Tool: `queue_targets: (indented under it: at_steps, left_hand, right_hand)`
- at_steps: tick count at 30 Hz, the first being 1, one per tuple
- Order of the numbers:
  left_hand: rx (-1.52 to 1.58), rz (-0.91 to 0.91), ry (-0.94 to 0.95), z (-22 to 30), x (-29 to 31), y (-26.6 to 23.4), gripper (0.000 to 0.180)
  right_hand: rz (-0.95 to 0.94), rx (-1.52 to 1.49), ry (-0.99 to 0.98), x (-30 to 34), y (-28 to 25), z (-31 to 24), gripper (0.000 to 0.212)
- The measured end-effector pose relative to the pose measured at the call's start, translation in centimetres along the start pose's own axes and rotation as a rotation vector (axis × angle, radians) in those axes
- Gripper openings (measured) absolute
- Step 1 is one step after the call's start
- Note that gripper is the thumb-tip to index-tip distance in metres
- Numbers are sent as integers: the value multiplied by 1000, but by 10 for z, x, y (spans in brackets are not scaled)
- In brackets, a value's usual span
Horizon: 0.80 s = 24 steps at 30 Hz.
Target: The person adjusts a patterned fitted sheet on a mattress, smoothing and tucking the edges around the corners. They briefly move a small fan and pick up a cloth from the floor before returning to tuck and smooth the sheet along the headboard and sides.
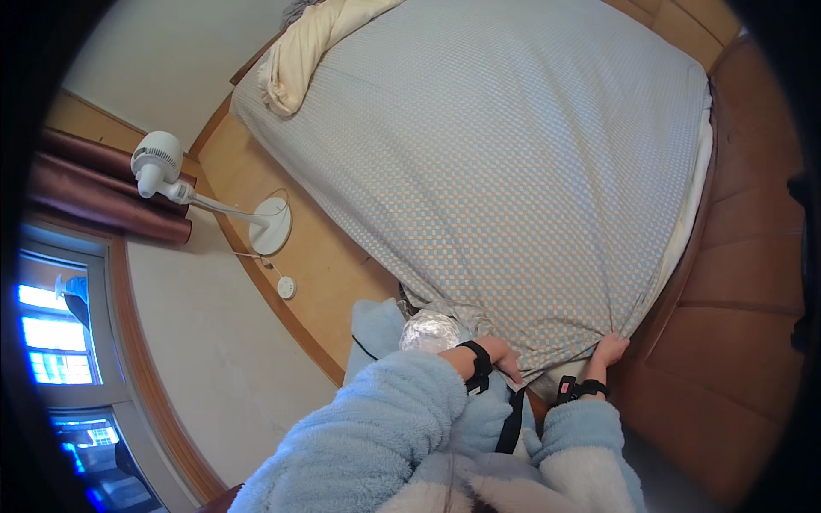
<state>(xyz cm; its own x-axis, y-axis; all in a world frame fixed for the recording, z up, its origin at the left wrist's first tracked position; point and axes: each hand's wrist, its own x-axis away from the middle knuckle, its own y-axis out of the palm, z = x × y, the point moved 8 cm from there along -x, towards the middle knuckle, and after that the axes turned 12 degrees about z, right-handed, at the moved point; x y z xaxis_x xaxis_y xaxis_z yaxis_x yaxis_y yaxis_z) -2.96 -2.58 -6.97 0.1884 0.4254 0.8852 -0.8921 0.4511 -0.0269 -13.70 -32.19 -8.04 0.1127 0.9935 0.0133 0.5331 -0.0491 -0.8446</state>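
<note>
A checked bed sheet [479, 171] in pale blue, white and beige covers the mattress. My right hand [611, 349] is closed on the sheet near the bed's closest right corner, and creases fan out from its grip. Bunched cloth lies along the near edge, where my left hand [500, 357] grips the sheet's hem; its fingertips are partly hidden. Between the two hands the hem sags, and a pale layer shows beneath it. A shiny, crinkled, clear-looking round thing [430, 332] is next to my left wrist; its kind I cannot make out.
Brown padded panelling [727, 299] runs along the bed's right side. On the left, a white standing fan [158, 162] rises from the wooden floor [321, 265] beside a small white round device [286, 287]. A cream blanket [295, 73] lies at the far left corner. Dark curtains [111, 188] hang left.
</note>
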Motion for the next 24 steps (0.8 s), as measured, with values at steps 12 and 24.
queue_targets:
  at_steps: [12,24]
  left_hand:
    - [-266,1182,-20,-10,16,-69,47]
    - [-370,1172,309,25,57,-53,41]
  right_hand:
    - [-125,-154,-14,17,12,30,69]
    - [-1342,-137,186,159,39,62,53]
